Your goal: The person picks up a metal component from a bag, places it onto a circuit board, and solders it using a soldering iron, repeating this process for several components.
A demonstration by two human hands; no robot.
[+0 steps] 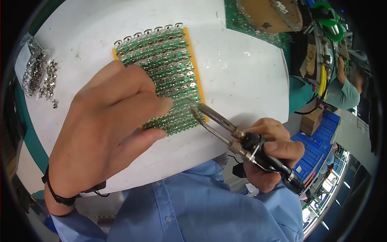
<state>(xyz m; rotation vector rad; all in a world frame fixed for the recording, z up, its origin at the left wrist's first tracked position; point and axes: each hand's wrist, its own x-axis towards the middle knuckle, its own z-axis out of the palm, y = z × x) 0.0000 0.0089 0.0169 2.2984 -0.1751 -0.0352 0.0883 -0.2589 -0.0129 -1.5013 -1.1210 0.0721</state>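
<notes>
A panel of narrow green circuit boards lies on the white worktop, set in rows with shiny metal parts and edged by yellow-orange strips. Over its lower left part is my left hand, fingers curled. Its index fingertip and thumb come down on the lower rows, a little apart; whatever they may hold is hidden. My right hand grips a black-handled soldering iron from the right. A thin bent metal tube runs beside the iron's barrel. Both tips reach the panel's lower right rows, close to my left index finger.
A clear bag of small metal parts lies at the left, with loose parts spilled beside it. A brown container stands on a green mat at the far right. Beyond are blue crates and another person.
</notes>
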